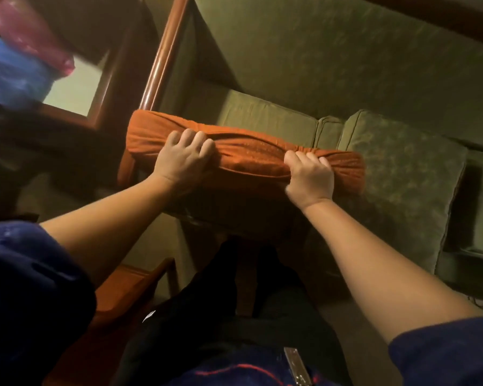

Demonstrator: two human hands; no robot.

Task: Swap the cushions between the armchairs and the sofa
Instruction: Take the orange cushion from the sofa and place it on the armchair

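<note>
An orange cushion hangs edge-up in front of me, held over the front of a green sofa. My left hand grips its upper edge near the left end. Toward the right end, my right hand bunches the fabric in a closed fist. Behind the cushion lies the sofa's left green seat cushion. Another green seat cushion sits to the right. The lower part of the orange cushion is in shadow.
The sofa's green back cushion rises behind. A wooden armrest runs along the sofa's left side. A wooden side table at far left bears blue and pink bags. Another wooden piece stands by my left leg.
</note>
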